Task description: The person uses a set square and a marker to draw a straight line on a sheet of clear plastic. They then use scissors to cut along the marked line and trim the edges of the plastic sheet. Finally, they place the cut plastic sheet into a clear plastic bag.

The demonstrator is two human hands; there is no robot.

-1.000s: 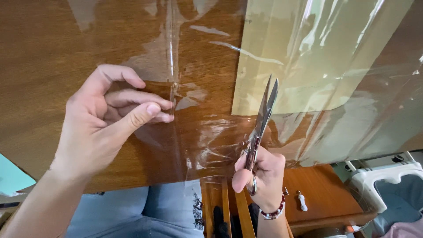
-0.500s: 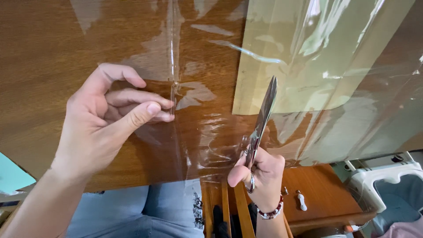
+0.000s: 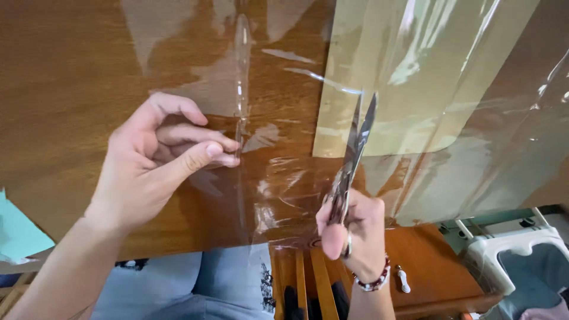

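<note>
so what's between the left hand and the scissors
In the head view, only crinkled clear plastic film over the wooden table lies between the left hand and the scissors.

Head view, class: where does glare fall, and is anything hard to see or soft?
Head view: bright glare streaks run down the clear plastic sheet and its raised crease, hiding wood grain on the wooden table; the left hand and scissors in the right hand look sharp; the sheet's edges are hard to trace; the white bin is slightly soft.

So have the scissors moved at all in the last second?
Barely. The scissors sit slightly farther right against the wooden table edge, blades opened a little.
</note>
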